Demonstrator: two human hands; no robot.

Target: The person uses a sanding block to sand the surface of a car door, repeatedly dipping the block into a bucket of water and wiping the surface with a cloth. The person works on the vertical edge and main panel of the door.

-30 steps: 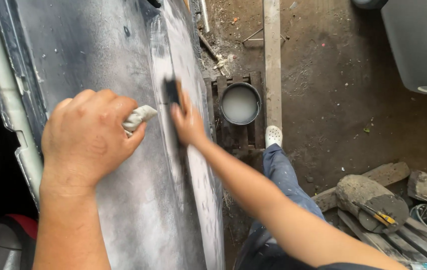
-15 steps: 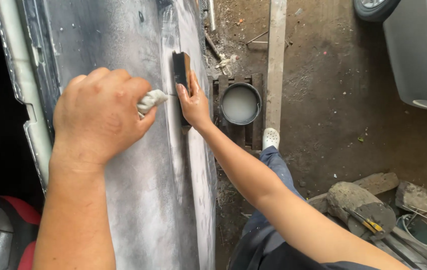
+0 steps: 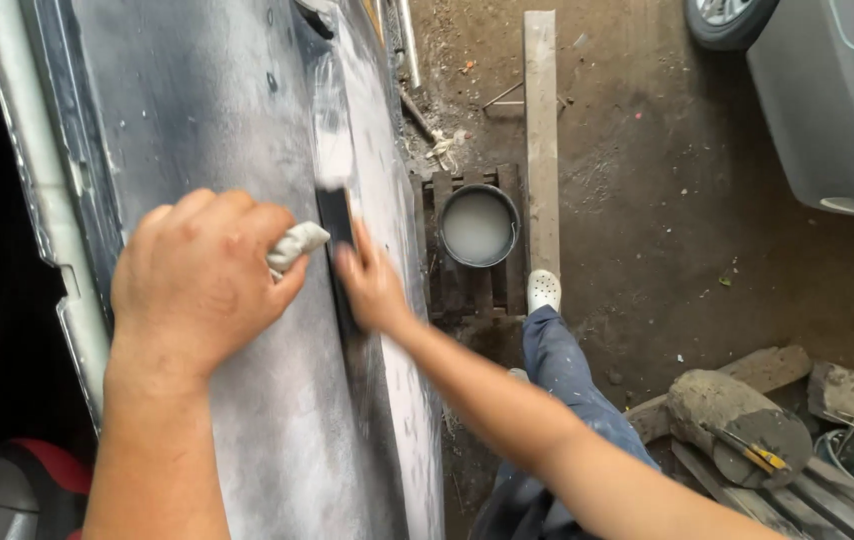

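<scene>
A grey, dusty car body panel (image 3: 197, 110) fills the left and middle of the head view. My left hand (image 3: 202, 280) rests against it with the fingers closed around a whitish rag (image 3: 297, 245) that sticks out on the right. My right hand (image 3: 372, 290) presses a dark rectangular sanding block (image 3: 335, 240) flat against the panel, just to the right of the rag. A wet, shiny streak (image 3: 332, 130) runs up the panel above the block.
A black bucket of cloudy water (image 3: 479, 226) stands on a small wooden pallet (image 3: 467, 290) on the dirt ground. A long plank (image 3: 541, 120) lies beside it. My leg and white shoe (image 3: 544, 290) are below. A grey car (image 3: 827, 90) stands top right; rubble and tools (image 3: 747, 430) lie bottom right.
My right hand has slid the sanding block down the panel toward me. My left hand with the rag stayed pressed on the panel in about the same spot.
</scene>
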